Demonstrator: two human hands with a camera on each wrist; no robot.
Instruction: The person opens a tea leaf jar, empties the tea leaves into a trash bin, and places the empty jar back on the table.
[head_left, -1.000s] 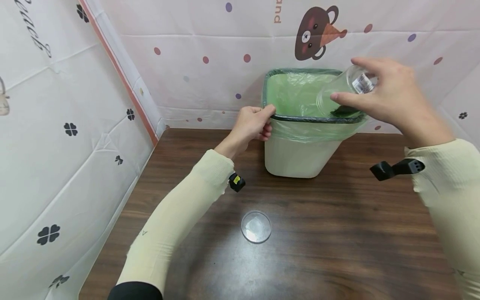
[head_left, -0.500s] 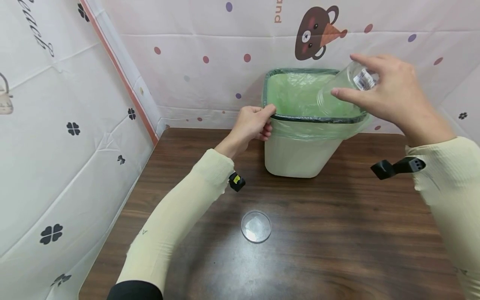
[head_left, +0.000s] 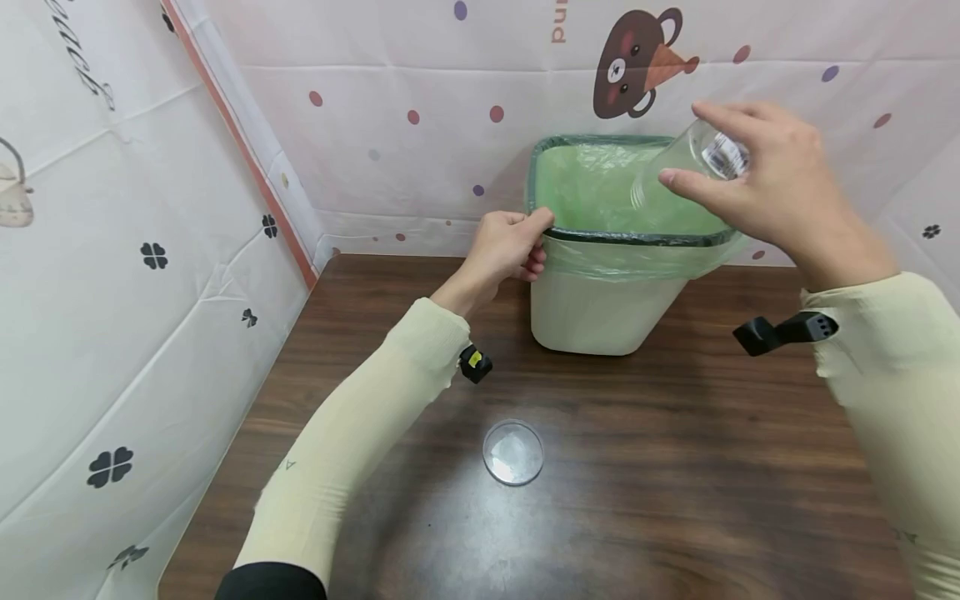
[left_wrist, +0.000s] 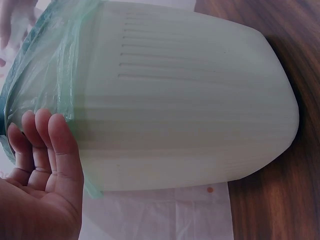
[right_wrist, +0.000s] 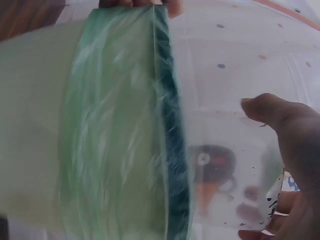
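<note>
A pale trash bin (head_left: 600, 317) with a green plastic liner (head_left: 637, 262) folded over its rim stands at the back of the table. My left hand (head_left: 504, 248) pinches the near left corner of the rim, thumb on top; the left wrist view shows its fingers (left_wrist: 62, 135) against the liner's outside. Over the bin's right side, my right hand (head_left: 780, 175) grips a clear jar (head_left: 678, 158) by its base end, where a barcode label sits. The jar is tilted, mouth down toward the bin's opening. Small dark flecks cling inside it in the right wrist view.
A round clear lid (head_left: 513, 452) lies on the dark wooden table (head_left: 637, 492) in front of the bin. A printed white sheet (head_left: 390, 158) hangs close behind the bin, and another sheet (head_left: 187, 350) runs along the table's left edge.
A dark green clump at the jar's mouth a second ago has dropped out of sight into the bin. The right hand and jar have risen slightly; the left hand keeps its hold on the rim.
</note>
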